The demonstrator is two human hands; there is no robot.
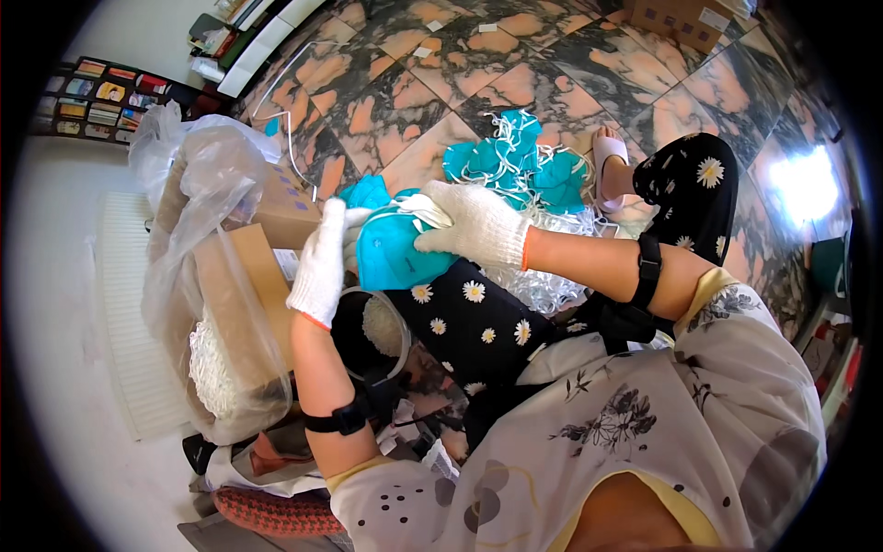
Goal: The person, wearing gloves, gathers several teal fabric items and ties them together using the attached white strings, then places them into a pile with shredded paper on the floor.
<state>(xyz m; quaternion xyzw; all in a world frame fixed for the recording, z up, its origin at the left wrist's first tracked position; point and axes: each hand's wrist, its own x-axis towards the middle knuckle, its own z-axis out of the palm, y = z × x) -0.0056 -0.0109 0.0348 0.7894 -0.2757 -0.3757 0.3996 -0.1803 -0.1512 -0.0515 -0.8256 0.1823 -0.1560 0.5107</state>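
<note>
A teal cup-shaped face mask [400, 255] with white straps is held above my left thigh. My right hand [479, 224], in a white knitted glove, closes on its upper right side and on the bunched straps [424, 209]. My left hand [321, 262], gloved alike, is at the mask's left edge, its fingers partly hidden behind it. Just beyond shows more teal mask material [369, 192]; whether it is held too, I cannot tell. Farther off lies a heap of teal masks [510, 155] with tangled white straps, above a pile of loose white straps [545, 276].
At left, a cardboard box [255, 259] is lined with a clear plastic bag [214, 165], with white strands [210, 372] inside. A dark bucket [355, 331] with pale contents stands below my hands. Another cardboard box [679, 24] sits far right on the marbled tile floor [428, 96].
</note>
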